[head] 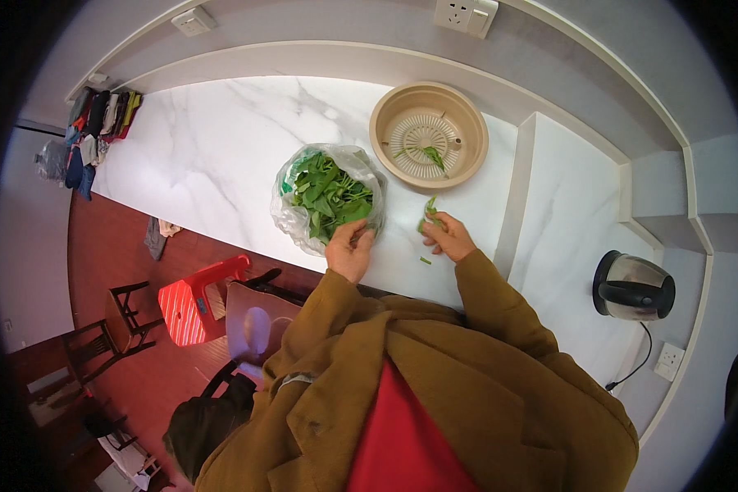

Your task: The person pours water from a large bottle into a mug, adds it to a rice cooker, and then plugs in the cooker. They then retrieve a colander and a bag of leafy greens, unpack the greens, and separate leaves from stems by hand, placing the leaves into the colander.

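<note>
A clear plastic bag (288, 216) sits rolled open on the counter, full of leafy green vegetables (326, 194) with thin stems. My left hand (349, 251) is at the bag's near rim, its fingertips against the leaves; whether it grips any is hidden. To the right, my right hand (450, 238) pinches a small leafy sprig (430, 212) above the counter. A short cut of green stem (425, 261) lies just below that hand. Beyond it stands a beige plastic colander basin (384, 150), with one green sprig (433, 157) on its slotted bottom.
The white marbled counter (221, 154) meets a raised ledge (516, 190) at the right. An electric kettle (636, 286) with a cord stands on the right section. Folded clothes (101, 120) are stacked at the far left end. A red plastic stool (187, 307) and chairs stand on the floor.
</note>
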### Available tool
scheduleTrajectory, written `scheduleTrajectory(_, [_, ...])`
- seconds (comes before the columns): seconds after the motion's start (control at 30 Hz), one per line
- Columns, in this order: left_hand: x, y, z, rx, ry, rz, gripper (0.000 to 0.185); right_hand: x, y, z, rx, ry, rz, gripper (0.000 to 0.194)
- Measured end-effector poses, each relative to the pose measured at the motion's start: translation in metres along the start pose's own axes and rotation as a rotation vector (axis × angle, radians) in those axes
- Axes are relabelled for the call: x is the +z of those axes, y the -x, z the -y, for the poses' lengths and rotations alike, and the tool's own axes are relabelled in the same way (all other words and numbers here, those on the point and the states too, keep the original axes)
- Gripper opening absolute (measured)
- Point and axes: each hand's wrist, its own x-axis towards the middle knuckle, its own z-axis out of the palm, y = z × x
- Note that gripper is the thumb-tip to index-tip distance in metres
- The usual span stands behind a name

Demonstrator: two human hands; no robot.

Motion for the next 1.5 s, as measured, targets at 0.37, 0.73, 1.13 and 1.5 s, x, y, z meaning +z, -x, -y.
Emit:
scheduleTrajectory(0.37, [-0.056, -0.041, -0.065, 0.571, -0.504, -0.264, 0.030, 0.061, 0.032, 0.054, -0.469, 0.370, -0.148, 0.031])
scheduleTrajectory(0.73, [-0.077, -0.062, -0.035, 0.453, -0.321, -0.095, 0.014, 0.127, -0.034, 0.106, -0.541, 0.790, 0.023, 0.035])
scheduleTrajectory(1.13, [-0.113, -0.057, -0.056, 0.102, 0.191, -0.197, 0.021, 0.103, 0.010, 0.142, -0.344, 0.156, 0.190, 0.013])
scheduleTrajectory(1.5, [-0.082, -0.023, -0.107, 0.158, 0.240, 0.067, 0.044, 0.094, 0.030, 0.152, -0.217, -0.305, 0.338, 0.015])
